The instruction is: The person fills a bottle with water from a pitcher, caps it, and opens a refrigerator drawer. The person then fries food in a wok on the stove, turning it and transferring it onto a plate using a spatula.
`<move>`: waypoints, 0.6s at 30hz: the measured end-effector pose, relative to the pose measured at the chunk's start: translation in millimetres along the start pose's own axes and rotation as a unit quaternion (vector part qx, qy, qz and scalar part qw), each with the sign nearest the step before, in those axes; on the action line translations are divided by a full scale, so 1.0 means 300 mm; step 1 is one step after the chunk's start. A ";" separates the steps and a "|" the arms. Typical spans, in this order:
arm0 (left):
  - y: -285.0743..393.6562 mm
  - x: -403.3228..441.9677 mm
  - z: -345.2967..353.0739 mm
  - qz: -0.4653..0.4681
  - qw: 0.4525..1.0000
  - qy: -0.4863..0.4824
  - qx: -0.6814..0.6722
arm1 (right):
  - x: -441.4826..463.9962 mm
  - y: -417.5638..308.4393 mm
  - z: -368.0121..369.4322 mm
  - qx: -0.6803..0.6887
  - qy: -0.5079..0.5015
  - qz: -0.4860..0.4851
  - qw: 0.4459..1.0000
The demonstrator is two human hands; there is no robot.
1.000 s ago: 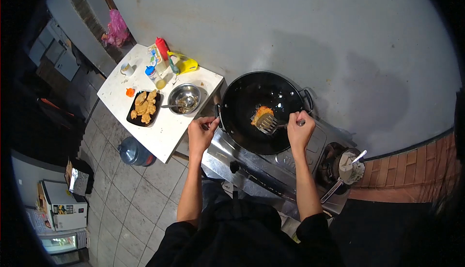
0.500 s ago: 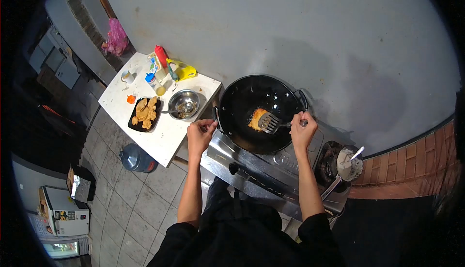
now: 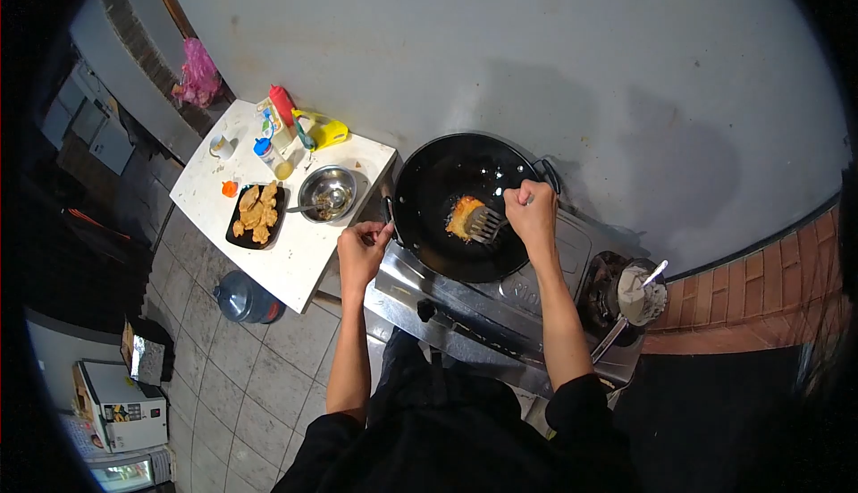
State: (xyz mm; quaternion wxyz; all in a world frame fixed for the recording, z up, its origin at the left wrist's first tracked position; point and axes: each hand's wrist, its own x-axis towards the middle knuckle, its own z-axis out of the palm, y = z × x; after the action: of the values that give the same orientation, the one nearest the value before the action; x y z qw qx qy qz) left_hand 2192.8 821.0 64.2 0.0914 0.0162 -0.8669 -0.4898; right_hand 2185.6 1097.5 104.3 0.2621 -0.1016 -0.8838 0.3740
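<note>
A black wok [image 3: 447, 167] with oil in it sits on the steel stove. In it lies a golden fried piece [image 3: 461, 218], with the slotted spatula [image 3: 487, 224] touching its right side. My right hand [image 3: 533, 211] is closed round the spatula's handle over the wok's right side. At the wok's left handle [image 3: 388, 211], my left hand [image 3: 362, 247] has its fingers pinched together on the handle.
On the white table [image 3: 290, 256] left of the wok stand a black plate of fried pieces [image 3: 255, 214], a steel bowl [image 3: 327, 193], bottles and a mug [image 3: 221, 146]. A pot [image 3: 640, 296] is on the right burner; a water jug [image 3: 246, 298] stands on the floor.
My right hand has moved up and left over the wok, and the spatula is tilted more steeply. My left hand stays at the wok's handle. The whole view has shifted slightly.
</note>
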 end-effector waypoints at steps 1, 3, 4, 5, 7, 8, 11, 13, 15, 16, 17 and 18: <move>0.004 0.000 0.000 -0.006 1.000 0.001 0.001 | 0.007 -0.001 0.005 -0.002 -0.008 0.002 1.000; 0.013 -0.003 0.000 -0.013 1.000 0.001 0.002 | 0.016 -0.005 0.008 -0.007 -0.016 0.004 1.000; 0.019 -0.005 -0.001 -0.005 1.000 0.008 0.008 | 0.019 -0.009 0.008 -0.011 -0.018 -0.001 1.000; 0.022 -0.007 -0.001 0.004 1.000 0.015 0.013 | 0.019 -0.013 0.007 -0.014 -0.020 -0.007 1.000; 0.015 -0.009 0.004 0.004 1.000 0.014 0.007 | 0.017 -0.021 0.008 -0.027 -0.025 0.002 0.999; 0.011 -0.008 0.006 0.004 1.000 0.015 -0.001 | 0.019 -0.026 0.008 -0.039 -0.029 0.009 0.999; -0.001 -0.011 0.014 0.035 0.999 0.033 -0.002 | 0.018 -0.026 0.011 -0.021 -0.024 -0.010 0.999; 0.004 -0.018 0.011 0.027 0.999 0.032 -0.007 | 0.018 -0.025 0.003 0.006 -0.012 -0.016 1.000; -0.003 -0.017 0.010 0.033 0.999 0.031 -0.014 | 0.017 -0.028 -0.006 0.034 0.003 -0.023 0.999; -0.002 -0.016 0.004 0.035 0.999 0.032 -0.014 | 0.010 -0.028 -0.011 0.016 0.067 -0.009 0.998; 0.000 -0.015 0.000 0.032 0.999 0.023 -0.007 | 0.006 -0.026 -0.017 -0.001 0.130 0.004 0.992; 0.001 -0.014 -0.003 0.028 1.000 0.014 0.000 | 0.009 -0.007 -0.024 -0.001 0.129 0.002 0.992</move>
State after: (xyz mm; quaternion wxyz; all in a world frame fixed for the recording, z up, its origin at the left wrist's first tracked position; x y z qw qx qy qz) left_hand 2197.0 820.9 64.2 0.1174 -0.0015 -0.8658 -0.4864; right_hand 2187.2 1101.4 110.9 0.3734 -0.1510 -0.8425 0.3577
